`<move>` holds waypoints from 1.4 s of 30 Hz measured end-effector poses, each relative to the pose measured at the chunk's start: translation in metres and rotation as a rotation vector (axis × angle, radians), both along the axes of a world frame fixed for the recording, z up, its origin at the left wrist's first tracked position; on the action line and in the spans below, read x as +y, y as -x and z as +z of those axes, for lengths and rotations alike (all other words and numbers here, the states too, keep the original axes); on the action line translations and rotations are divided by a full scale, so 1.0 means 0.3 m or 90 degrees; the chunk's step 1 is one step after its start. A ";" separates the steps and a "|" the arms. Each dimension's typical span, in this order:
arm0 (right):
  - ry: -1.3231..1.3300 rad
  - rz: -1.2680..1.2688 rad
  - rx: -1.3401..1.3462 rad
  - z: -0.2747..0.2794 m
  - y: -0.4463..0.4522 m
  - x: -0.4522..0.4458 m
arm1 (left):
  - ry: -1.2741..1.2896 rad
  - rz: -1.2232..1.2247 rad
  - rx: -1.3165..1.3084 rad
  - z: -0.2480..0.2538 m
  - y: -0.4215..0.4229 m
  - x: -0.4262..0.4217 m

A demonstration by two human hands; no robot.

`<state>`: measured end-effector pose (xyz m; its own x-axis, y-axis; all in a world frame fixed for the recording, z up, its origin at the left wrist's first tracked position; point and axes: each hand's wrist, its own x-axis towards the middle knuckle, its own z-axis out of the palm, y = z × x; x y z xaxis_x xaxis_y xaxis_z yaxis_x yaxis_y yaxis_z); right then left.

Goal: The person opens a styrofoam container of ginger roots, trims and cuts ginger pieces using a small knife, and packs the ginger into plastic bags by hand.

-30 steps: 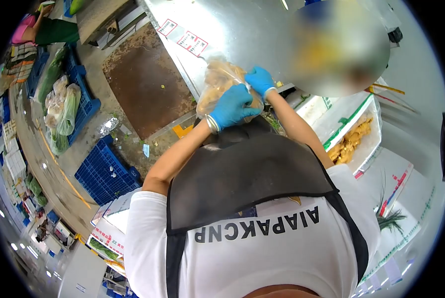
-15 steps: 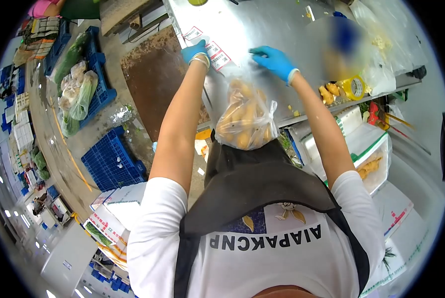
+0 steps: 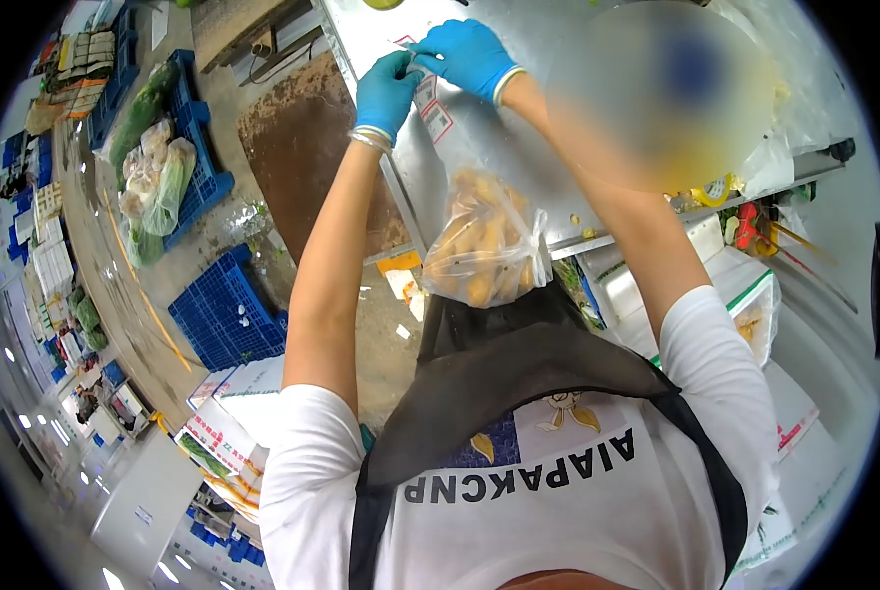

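Observation:
At the table's left edge, my blue-gloved left hand (image 3: 386, 96) pinches the upper part of a strip of white labels (image 3: 432, 110) with red borders and printed codes. My right hand (image 3: 466, 59), gloved in blue too, meets it there, with thumb and fingers pinched on the strip's top end. The fingers partly hide the upper labels; the lower ones hang over the metal surface. Nearer my body, a knotted clear plastic bag (image 3: 484, 241) filled with yellow-brown roots, apparently ginger, sits at the table's front edge.
The metal table (image 3: 519, 147) has plastic bags (image 3: 804, 88) at its far right and a yellow tape roll (image 3: 712, 190) by the front edge. White foam boxes (image 3: 691, 246) stand below right. Blue pallets (image 3: 232, 305) lie on the floor at left.
My right hand has moved left and away from me to join the left hand at the labels. The left hand has shifted slightly, and the strip's upper end is now between the fingers.

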<state>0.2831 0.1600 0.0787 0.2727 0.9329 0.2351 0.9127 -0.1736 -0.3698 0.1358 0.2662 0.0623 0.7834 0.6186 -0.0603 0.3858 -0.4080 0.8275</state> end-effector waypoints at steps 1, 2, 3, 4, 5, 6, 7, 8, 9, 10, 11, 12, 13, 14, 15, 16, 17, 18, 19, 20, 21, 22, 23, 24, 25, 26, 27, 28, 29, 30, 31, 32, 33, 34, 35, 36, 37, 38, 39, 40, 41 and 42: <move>0.005 0.013 0.009 0.011 -0.007 -0.011 | 0.017 -0.014 -0.021 -0.015 0.005 0.007; -0.007 0.000 0.067 0.021 -0.011 -0.019 | 0.035 -0.028 -0.043 -0.033 0.007 0.009; -0.008 -0.029 0.176 0.028 -0.013 -0.050 | 0.055 -0.042 -0.063 -0.051 0.007 0.007; -0.039 -0.101 0.376 0.027 -0.035 -0.056 | 0.095 -0.023 -0.071 -0.083 0.007 0.013; -0.069 -0.179 0.575 -0.009 -0.075 -0.052 | 0.133 -0.058 -0.066 -0.037 0.010 0.015; -0.070 -0.243 0.370 -0.155 -0.172 -0.058 | 0.173 -0.041 -0.101 -0.052 0.016 0.023; -0.071 -0.295 0.160 -0.285 -0.257 -0.098 | 0.211 -0.022 -0.138 -0.071 0.021 0.035; -0.192 -0.403 0.409 -0.241 -0.252 -0.173 | 0.268 -0.008 -0.125 -0.063 0.045 0.043; -0.316 -0.507 0.660 -0.201 -0.228 -0.246 | 0.317 0.048 -0.114 -0.073 0.069 0.049; -0.299 -0.478 0.576 -0.120 -0.142 -0.320 | 0.337 0.129 -0.111 -0.085 0.095 0.039; -0.284 -0.449 0.492 -0.035 -0.045 -0.396 | 0.354 0.208 -0.108 -0.092 0.122 0.025; -0.265 -0.365 0.333 -0.011 0.051 -0.461 | 0.309 0.257 -0.080 -0.087 0.153 -0.002; -0.242 -0.278 0.177 -0.013 0.153 -0.528 | 0.367 0.257 -0.005 -0.033 0.204 -0.031; -0.178 -0.161 0.087 0.006 0.250 -0.596 | 0.417 0.236 0.033 0.002 0.262 -0.067; -0.113 -0.044 -0.002 0.013 0.330 -0.655 | 0.420 0.240 0.066 0.052 0.308 -0.137; -0.036 0.022 -0.002 -0.022 0.394 -0.702 | 0.370 0.203 0.126 0.078 0.366 -0.200; 0.041 0.089 -0.002 -0.042 0.436 -0.735 | 0.359 0.184 0.141 0.008 0.453 -0.257; 0.077 0.097 0.029 -0.019 0.450 -0.755 | 0.391 0.111 0.213 0.070 0.506 -0.334; 0.111 0.106 0.061 0.007 0.458 -0.770 | 0.387 0.072 0.227 -0.020 0.606 -0.397; 0.144 0.117 0.093 0.032 0.461 -0.776 | 0.357 -0.004 0.313 0.076 0.616 -0.471; 0.091 0.059 0.164 0.060 0.459 -0.778 | 0.390 -0.001 0.339 0.108 0.645 -0.532; 0.036 0.002 0.233 0.093 0.447 -0.772 | 0.406 0.036 0.272 0.112 0.666 -0.583; -0.022 -0.051 0.301 0.117 0.433 -0.755 | 0.416 0.074 0.201 0.102 0.668 -0.616; -0.046 -0.043 0.273 0.132 0.427 -0.731 | 0.456 0.056 0.207 0.087 0.656 -0.621; -0.014 0.020 0.252 0.072 0.453 -0.714 | 0.489 0.045 0.211 0.077 0.642 -0.600; 0.011 0.090 0.228 -0.042 0.498 -0.693 | 0.514 0.042 0.212 0.067 0.635 -0.574; 0.027 0.168 0.200 -0.115 0.523 -0.639 | 0.484 0.049 0.246 0.003 0.654 -0.572; 0.101 0.170 0.183 -0.110 0.545 -0.611 | 0.516 0.045 0.267 -0.016 0.664 -0.560; 0.079 0.195 0.191 -0.115 0.538 -0.599 | 0.479 0.051 0.227 -0.033 0.679 -0.568; 0.113 0.220 0.211 -0.061 0.526 -0.576 | 0.381 0.031 0.288 -0.030 0.681 -0.567; 0.115 0.265 0.203 -0.054 0.513 -0.572 | 0.257 0.046 0.274 -0.114 0.725 -0.582; 0.163 0.303 0.219 -0.031 0.508 -0.561 | 0.251 -0.010 0.208 -0.111 0.741 -0.587; 0.197 0.340 0.204 0.001 0.509 -0.547 | 0.276 0.003 0.309 -0.073 0.770 -0.577; 0.212 0.377 0.194 0.092 0.519 -0.514 | 0.268 -0.024 0.343 0.024 0.783 -0.553; 0.198 0.410 0.201 0.160 0.536 -0.470 | 0.344 0.049 0.184 0.146 0.816 -0.550; 0.168 0.462 0.160 0.202 0.560 -0.417 | 0.383 0.101 0.185 0.209 0.859 -0.526; 0.145 0.504 0.122 0.236 0.590 -0.376 | 0.430 0.143 0.184 0.258 0.904 -0.514; 0.148 0.558 0.122 0.281 0.627 -0.333 | 0.458 0.200 0.126 0.327 0.947 -0.504; 0.150 0.605 0.116 0.326 0.679 -0.287 | 0.482 0.248 0.064 0.396 1.006 -0.486; 0.153 0.649 0.108 0.356 0.726 -0.234 | 0.504 0.291 0.000 0.442 1.072 -0.463; 0.169 0.671 0.173 0.348 0.778 -0.191 | 0.556 0.351 -0.020 0.445 1.153 -0.444; 0.186 0.692 0.238 0.312 0.842 -0.162 | 0.610 0.411 -0.041 0.418 1.249 -0.429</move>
